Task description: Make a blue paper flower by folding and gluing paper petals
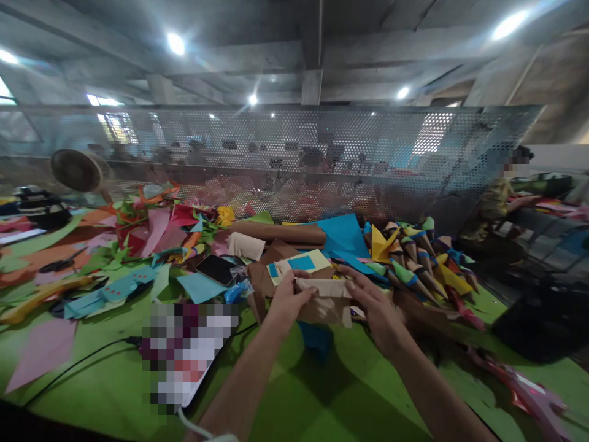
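Head: paper [327, 288] between hands [288, 298]

The held paper [322, 309] is cream and tan. Bright green covers the tabletop [285, 399]. The light-blue paper strip [113, 296] at left carries red dots.

Looks like paper craft workshop. Big metal screen with little holes [285, 144] runs across room. In front of screen: green table [105, 374], messy heaps of bright cut paper [156, 230], black scissors [57, 266], bunch of pointed paper cones [416, 270]. Near screen's left end: round fan [76, 170]. Above screen: bare grey concrete ceiling [257, 43], bright lamps [175, 43]. By screen's right end: another person [490, 205].
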### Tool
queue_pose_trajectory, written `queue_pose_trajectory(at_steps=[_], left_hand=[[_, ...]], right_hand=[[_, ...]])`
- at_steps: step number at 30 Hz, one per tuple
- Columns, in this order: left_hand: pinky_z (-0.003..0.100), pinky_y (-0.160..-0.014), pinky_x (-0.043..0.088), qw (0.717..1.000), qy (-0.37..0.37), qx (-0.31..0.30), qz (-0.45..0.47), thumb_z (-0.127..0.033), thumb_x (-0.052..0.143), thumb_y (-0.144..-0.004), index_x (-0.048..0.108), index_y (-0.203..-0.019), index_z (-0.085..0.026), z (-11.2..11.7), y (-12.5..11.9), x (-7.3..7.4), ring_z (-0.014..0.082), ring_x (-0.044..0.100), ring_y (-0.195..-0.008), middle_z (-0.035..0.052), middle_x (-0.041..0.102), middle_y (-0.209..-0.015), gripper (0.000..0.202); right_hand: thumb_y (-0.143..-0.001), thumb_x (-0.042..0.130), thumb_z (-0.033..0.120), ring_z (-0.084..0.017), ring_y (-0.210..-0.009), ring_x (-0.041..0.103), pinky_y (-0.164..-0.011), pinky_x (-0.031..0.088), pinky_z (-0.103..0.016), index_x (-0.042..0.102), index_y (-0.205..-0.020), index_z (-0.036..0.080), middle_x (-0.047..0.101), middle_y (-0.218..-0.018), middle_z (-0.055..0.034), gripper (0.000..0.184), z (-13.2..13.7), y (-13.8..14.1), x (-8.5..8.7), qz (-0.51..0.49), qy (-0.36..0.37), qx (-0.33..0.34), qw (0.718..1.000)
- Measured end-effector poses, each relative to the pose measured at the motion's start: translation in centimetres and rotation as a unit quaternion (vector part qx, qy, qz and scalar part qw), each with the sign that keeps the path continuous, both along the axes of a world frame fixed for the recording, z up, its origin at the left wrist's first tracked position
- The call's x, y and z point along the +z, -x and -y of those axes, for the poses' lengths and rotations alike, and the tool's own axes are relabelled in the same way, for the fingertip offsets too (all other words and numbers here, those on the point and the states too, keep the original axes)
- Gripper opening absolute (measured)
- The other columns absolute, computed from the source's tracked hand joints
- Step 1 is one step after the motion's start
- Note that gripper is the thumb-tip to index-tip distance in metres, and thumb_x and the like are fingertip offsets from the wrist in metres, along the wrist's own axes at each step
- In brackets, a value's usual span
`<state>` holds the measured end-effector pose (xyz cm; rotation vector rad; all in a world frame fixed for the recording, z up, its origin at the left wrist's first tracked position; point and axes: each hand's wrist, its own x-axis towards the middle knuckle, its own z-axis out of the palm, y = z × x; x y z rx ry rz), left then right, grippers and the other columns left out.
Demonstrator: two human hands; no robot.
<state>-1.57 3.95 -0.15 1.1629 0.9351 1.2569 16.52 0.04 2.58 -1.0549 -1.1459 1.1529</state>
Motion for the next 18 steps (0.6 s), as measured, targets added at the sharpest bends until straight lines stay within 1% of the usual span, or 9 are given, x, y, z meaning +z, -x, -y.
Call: queue_pose_trajectory(at_steps=[1, 3, 5, 6, 8, 11, 13, 15, 18], left_hand=[[0.021, -0.060, 0.044, 1.000, -0.010, -0.006, -0.004, -0.034, 0.082, -0.062, 0.061, -0.100, -0.018, 0.0, 0.0, -0.1, 0.0130, 0.056, -0.067, -0.0028, 0.059, -0.073, 0.046], [0.022, -0.062, 0.046, 0.999, -0.022, -0.023, -0.003, -0.034, 0.082, -0.065, 0.061, -0.108, -0.018, 0.0, 0.1, -0.2, 0.0136, 0.057, -0.068, -0.0023, 0.060, -0.075, 0.051], [0.024, -0.065, 0.048, 0.999, -0.022, -0.041, 0.004, -0.034, 0.081, -0.066, 0.061, -0.111, -0.018, -0.1, 0.1, -0.2, 0.0148, 0.059, -0.071, -0.0007, 0.062, -0.079, 0.051], [0.025, -0.067, 0.049, 0.999, -0.020, -0.048, 0.009, -0.034, 0.080, -0.068, 0.062, -0.111, -0.017, -0.1, 0.1, -0.2, 0.0156, 0.060, -0.074, 0.0004, 0.064, -0.081, 0.050], [0.026, -0.070, 0.049, 0.998, -0.018, -0.058, 0.013, -0.033, 0.077, -0.070, 0.064, -0.106, -0.017, -0.1, 0.1, -0.3, 0.0170, 0.061, -0.079, 0.0023, 0.066, -0.086, 0.041], [0.024, -0.071, 0.047, 0.998, -0.016, -0.059, 0.016, -0.032, 0.073, -0.071, 0.067, -0.093, -0.017, 0.0, 0.0, -0.1, 0.0166, 0.060, -0.079, 0.0019, 0.067, -0.082, 0.027], [0.022, -0.066, 0.044, 0.998, 0.005, -0.054, 0.026, -0.029, 0.069, -0.070, 0.068, -0.088, -0.017, 0.2, 0.0, 0.1, 0.0146, 0.058, -0.074, 0.0007, 0.066, -0.078, 0.022], [0.020, -0.058, 0.041, 0.997, 0.044, -0.055, 0.045, -0.027, 0.066, -0.068, 0.068, -0.087, -0.019, 0.3, 0.1, 0.4, 0.0125, 0.055, -0.065, -0.0005, 0.065, -0.075, 0.020], [0.021, -0.051, 0.041, 0.990, 0.083, -0.075, 0.086, -0.027, 0.062, -0.065, 0.067, -0.081, -0.018, 0.6, 0.3, 1.0, 0.0123, 0.052, -0.059, -0.0001, 0.062, -0.070, 0.018]], right_hand=[[-0.071, 0.079, 0.049, -0.027, -0.091, 0.066, -0.075, 0.051, -0.035, 0.069, -0.116, 0.024, 0.074, -0.102, -0.0061, 0.053, -0.2, 0.0, -0.2, 0.012, 0.016, 0.011, 1.000], [-0.062, 0.085, 0.046, -0.025, -0.078, 0.066, -0.067, 0.050, -0.033, 0.073, -0.101, 0.021, 0.074, -0.086, -0.0052, 0.048, -0.6, -0.1, -0.8, 0.030, 0.037, 0.033, 0.998], [-0.059, 0.087, 0.043, -0.022, -0.071, 0.063, -0.063, 0.047, -0.031, 0.074, -0.088, 0.020, 0.072, -0.078, -0.0037, 0.039, -1.0, -0.3, -1.3, 0.027, 0.035, 0.035, 0.998], [-0.059, 0.087, 0.041, -0.021, -0.069, 0.062, -0.062, 0.047, -0.031, 0.074, -0.085, 0.021, 0.072, -0.077, -0.0030, 0.035, -1.1, -0.4, -1.4, 0.020, 0.029, 0.026, 0.999], [-0.058, 0.086, 0.037, -0.020, -0.068, 0.061, -0.062, 0.046, -0.030, 0.075, -0.084, 0.022, 0.072, -0.077, -0.0021, 0.032, -1.1, -0.4, -1.6, 0.006, 0.018, 0.000, 1.000], [-0.058, 0.083, 0.032, -0.020, -0.067, 0.060, -0.059, 0.045, -0.030, 0.075, -0.084, 0.023, 0.072, -0.079, -0.0023, 0.029, -0.8, -0.4, -1.3, 0.001, 0.015, -0.029, 0.999], [-0.060, 0.079, 0.029, -0.019, -0.064, 0.059, -0.056, 0.043, -0.029, 0.076, -0.081, 0.022, 0.072, -0.077, -0.0027, 0.023, -0.6, -0.3, -1.0, 0.004, 0.024, -0.032, 0.999], [-0.061, 0.075, 0.027, -0.019, -0.061, 0.058, -0.054, 0.041, -0.028, 0.075, -0.076, 0.022, 0.071, -0.073, -0.0026, 0.015, -0.5, -0.2, -0.9, 0.009, 0.024, -0.036, 0.999], [-0.061, 0.073, 0.025, -0.019, -0.061, 0.058, -0.055, 0.042, -0.029, 0.074, -0.072, 0.023, 0.071, -0.072, -0.0021, 0.011, -0.5, -0.2, -1.0, 0.015, 0.012, -0.042, 0.999]])
